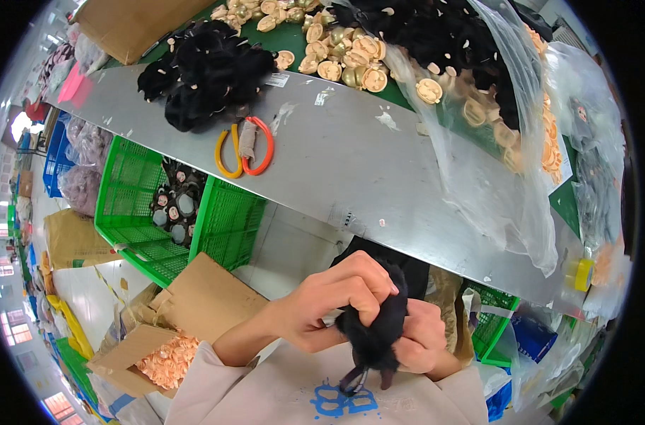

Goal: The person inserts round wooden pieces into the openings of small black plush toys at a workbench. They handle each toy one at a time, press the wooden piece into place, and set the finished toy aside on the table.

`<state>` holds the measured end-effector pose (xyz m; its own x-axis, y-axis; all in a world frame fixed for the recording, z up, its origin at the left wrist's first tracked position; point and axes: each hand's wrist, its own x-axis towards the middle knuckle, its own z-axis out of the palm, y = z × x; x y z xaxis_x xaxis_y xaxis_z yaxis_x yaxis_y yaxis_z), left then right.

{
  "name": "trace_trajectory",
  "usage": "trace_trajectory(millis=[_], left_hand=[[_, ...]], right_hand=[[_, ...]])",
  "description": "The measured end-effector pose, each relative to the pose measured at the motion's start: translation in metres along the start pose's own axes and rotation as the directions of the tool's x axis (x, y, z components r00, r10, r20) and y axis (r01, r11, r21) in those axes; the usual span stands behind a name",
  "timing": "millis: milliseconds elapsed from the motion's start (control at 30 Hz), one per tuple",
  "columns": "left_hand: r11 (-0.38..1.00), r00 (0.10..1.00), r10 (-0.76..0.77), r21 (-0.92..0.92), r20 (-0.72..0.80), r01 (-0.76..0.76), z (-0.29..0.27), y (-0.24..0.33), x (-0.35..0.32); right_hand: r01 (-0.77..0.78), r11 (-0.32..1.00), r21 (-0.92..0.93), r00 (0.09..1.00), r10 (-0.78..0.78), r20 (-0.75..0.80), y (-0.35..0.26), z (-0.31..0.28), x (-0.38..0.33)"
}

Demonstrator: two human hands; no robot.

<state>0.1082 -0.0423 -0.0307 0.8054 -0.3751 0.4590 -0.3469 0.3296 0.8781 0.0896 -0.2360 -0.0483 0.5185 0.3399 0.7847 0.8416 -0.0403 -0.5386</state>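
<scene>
Close to my chest, both hands are closed round a small black plush piece (374, 329). My left hand (340, 297) grips its upper part with bent fingers, the thumb hidden in part by the fur. My right hand (420, 338) presses on its other side, its fingers curled. Dark narrow ends hang from the lower part of the plush, one with a shiny loop I cannot make out. On the grey metal table (322, 152) beyond lie scissors (246, 145) with yellow and orange handles and a wrapped middle, beside a heap of black plush pieces (206, 74).
Peach moulded plastic faces (358, 57) lie at the table's far side. A clear plastic bag (492, 205) with black plush drapes over the right. Below the table stands a green crate (135, 234) of finished plush toys; an open carton (160, 354) of peach parts sits at lower left.
</scene>
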Motion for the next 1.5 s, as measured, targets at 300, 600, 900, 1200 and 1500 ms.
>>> trace_trajectory(millis=[300,600,900,1200,1500], left_hand=[[0.995,0.995,-0.092,-0.025,0.039,0.093,0.005,-0.007,0.005],[0.987,0.988,-0.153,0.050,0.013,0.152,-0.003,-0.008,-0.005],[0.973,0.983,-0.119,0.180,-0.140,0.144,0.015,0.009,-0.013],[0.804,0.929,0.289,0.586,-0.231,-0.104,0.019,-0.016,-0.011],[0.767,0.956,0.173,0.642,-0.238,0.021,0.021,-0.002,0.007]], right_hand=[[-0.327,0.945,-0.033,0.945,0.326,-0.037,-0.015,-0.014,0.011],[-0.570,0.812,0.128,0.821,0.557,0.124,-0.004,-0.017,0.021],[-0.469,0.687,0.555,0.861,0.497,0.111,0.017,-0.014,-0.001],[-0.346,0.937,0.047,0.912,0.347,-0.218,0.021,0.001,0.002],[-0.148,0.960,-0.236,0.974,0.099,-0.205,0.019,-0.002,0.015]])
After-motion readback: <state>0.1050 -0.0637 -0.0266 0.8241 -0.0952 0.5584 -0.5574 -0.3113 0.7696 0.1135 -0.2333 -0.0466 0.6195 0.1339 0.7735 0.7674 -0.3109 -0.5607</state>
